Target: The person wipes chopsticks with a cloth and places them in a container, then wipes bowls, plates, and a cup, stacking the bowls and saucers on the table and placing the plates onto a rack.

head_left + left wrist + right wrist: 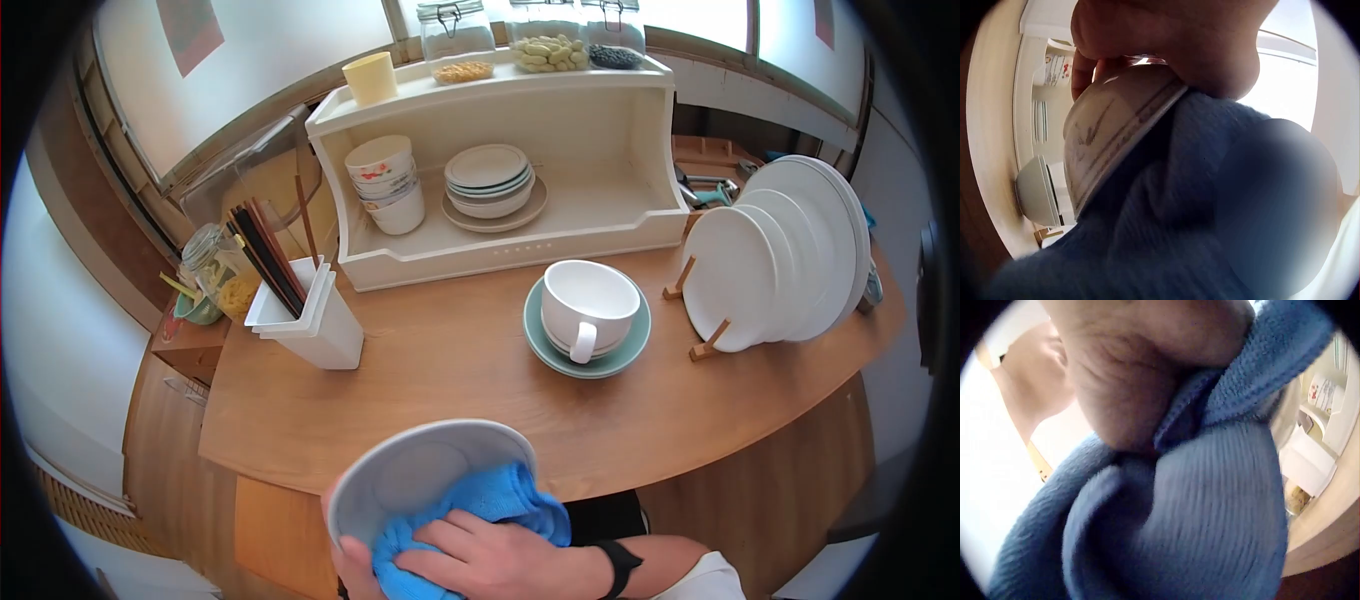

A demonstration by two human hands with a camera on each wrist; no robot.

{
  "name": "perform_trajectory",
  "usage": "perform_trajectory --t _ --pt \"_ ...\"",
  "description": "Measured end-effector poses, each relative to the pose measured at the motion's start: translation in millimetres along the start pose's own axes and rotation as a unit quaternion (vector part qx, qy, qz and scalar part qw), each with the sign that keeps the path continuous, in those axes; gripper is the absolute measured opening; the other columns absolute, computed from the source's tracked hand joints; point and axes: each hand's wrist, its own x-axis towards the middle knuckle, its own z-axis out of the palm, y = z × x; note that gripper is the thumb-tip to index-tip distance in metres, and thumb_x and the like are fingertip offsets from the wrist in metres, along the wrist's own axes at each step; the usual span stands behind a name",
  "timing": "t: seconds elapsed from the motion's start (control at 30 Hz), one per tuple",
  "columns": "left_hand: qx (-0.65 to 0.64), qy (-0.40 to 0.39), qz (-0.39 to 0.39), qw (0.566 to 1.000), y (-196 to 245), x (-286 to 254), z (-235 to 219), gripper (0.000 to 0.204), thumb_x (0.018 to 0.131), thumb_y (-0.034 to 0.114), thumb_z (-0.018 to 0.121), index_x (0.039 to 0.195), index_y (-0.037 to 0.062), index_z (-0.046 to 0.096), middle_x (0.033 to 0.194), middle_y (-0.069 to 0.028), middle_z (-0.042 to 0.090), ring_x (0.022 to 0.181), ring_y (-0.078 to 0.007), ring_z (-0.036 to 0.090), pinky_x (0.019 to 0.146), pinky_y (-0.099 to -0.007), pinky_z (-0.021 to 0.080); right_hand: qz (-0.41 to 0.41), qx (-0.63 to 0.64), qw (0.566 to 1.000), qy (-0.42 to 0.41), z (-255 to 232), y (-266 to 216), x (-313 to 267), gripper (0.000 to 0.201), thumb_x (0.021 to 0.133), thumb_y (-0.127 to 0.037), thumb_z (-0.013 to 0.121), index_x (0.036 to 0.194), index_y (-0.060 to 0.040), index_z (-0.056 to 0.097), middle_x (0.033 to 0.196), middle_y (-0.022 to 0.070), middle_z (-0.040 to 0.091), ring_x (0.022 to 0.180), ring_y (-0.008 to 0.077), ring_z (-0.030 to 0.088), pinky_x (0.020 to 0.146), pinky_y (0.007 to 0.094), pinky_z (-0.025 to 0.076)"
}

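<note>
A large bowl [400, 475], pale grey inside, is tilted at the table's front edge. My left hand [357, 568] grips its rim from the left, with the thumb on the near side and the other fingers mostly hidden behind the bowl. Inside it, my right hand [490, 558] holds a bunched blue cloth [505, 492] against the inner wall. Brush-like markings and a brown band show on the bowl's outside [1107, 128] in the left wrist view. Folds of the cloth [1222, 487] hang below the right palm in the right wrist view.
Ahead, a white cup [590, 300] sits on stacked green dishes [538, 345]. White plates [735, 275] stand in a wooden rack on the right. A white chopstick holder [335, 325] is at left. Behind, a cream shelf [600, 170] bears stacked bowls [385, 185], dishes and jars.
</note>
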Motion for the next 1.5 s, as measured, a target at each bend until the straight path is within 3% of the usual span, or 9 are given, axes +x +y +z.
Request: perform_trajectory --t 0.03,0.1,0.23,0.3,0.5,0.83,1.03,1.37,1.5 --pt "0.005 0.001 0.048 0.999 -11 3 -10 0.072 0.095 0.054 0.042 0.140 -0.0017 0.034 0.139 -0.0193 0.045 0.122 -0.0318 0.049 0.103 -0.0436 0.041 0.020 0.008 0.995 -0.100 -13 1 -2 0.029 0.073 -0.012 0.063 0.100 -0.0049 0.058 0.087 0.0127 0.052 0.082 0.0318 0.055 0.070 0.0371 0.046" --pt "-0.015 0.018 -0.124 0.992 -13 21 -28 0.061 0.099 0.045 0.038 0.140 -0.0009 0.035 0.138 -0.0199 0.045 0.124 -0.0338 0.048 0.105 -0.0444 0.039 0.064 0.014 0.969 -0.239 -27 8 -19 0.028 0.075 -0.011 0.061 0.102 -0.0071 0.058 0.088 0.0120 0.052 0.083 0.0311 0.056 0.069 0.0385 0.046" --pt "-0.094 0.062 -0.178 0.977 -23 82 -15 0.054 0.101 0.039 0.033 0.138 -0.0004 0.037 0.136 -0.0191 0.048 0.123 -0.0324 0.049 0.105 -0.0437 0.039 0.104 0.054 0.958 -0.261 -42 17 -52 0.028 0.077 -0.010 0.062 0.104 -0.0064 0.058 0.088 0.0123 0.052 0.083 0.0314 0.056 0.070 0.0393 0.046" --pt "-0.107 0.057 -0.221 0.968 -30 102 -19 0.053 0.102 0.038 0.031 0.138 -0.0010 0.038 0.135 -0.0183 0.050 0.122 -0.0313 0.051 0.104 -0.0434 0.041 0.149 0.058 0.957 -0.240 -49 17 -63 0.029 0.077 -0.010 0.063 0.105 -0.0056 0.059 0.091 0.0133 0.056 0.085 0.0318 0.057 0.072 0.0384 0.047" --pt "-0.090 0.055 -0.281 0.954 -42 130 -13 0.050 0.103 0.036 0.035 0.136 -0.0014 0.040 0.132 -0.0162 0.052 0.120 -0.0279 0.053 0.102 -0.0396 0.043 0.153 0.076 0.974 -0.152 -54 24 -88 0.029 0.077 -0.011 0.065 0.105 -0.0049 0.060 0.095 0.0149 0.060 0.085 0.0331 0.060 0.074 0.0382 0.049" --pt "-0.026 0.054 -0.330 0.942 -53 142 -13 0.049 0.102 0.034 0.039 0.132 -0.0039 0.044 0.128 -0.0157 0.055 0.115 -0.0250 0.056 0.098 -0.0377 0.045 0.188 0.081 0.968 -0.144 -61 29 -105 0.028 0.077 -0.010 0.065 0.104 -0.0054 0.061 0.096 0.0145 0.061 0.085 0.0333 0.061 0.073 0.0383 0.050" --pt "0.137 0.043 -0.303 0.942 -61 141 -27 0.041 0.101 0.023 0.043 0.129 -0.0070 0.047 0.123 -0.0141 0.057 0.108 -0.0208 0.058 0.094 -0.0338 0.045 0.185 0.091 0.972 -0.110 -69 34 -116 0.032 0.075 -0.009 0.065 0.107 -0.0052 0.061 0.098 0.0156 0.061 0.088 0.0336 0.061 0.075 0.0375 0.050" --pt "0.174 0.009 -0.287 0.942 -58 138 -35 0.036 0.101 0.018 0.043 0.128 -0.0060 0.047 0.123 -0.0131 0.057 0.109 -0.0192 0.056 0.095 -0.0328 0.045 0.167 0.114 0.978 -0.043 -89 38 -129 0.038 0.073 -0.013 0.069 0.109 -0.0037 0.061 0.102 0.0181 0.061 0.093 0.0351 0.062 0.078 0.0390 0.052" --pt "0.203 0.007 -0.314 0.927 -41 134 -37 0.036 0.099 0.019 0.047 0.127 -0.0040 0.049 0.109 -0.0094 0.059 0.095 -0.0150 0.057 0.082 -0.0304 0.048 0.166 0.125 0.978 -0.026 -93 42 -139 0.040 0.073 -0.013 0.069 0.110 -0.0033 0.060 0.102 0.0189 0.061 0.092 0.0350 0.062 0.078 0.0387 0.051"
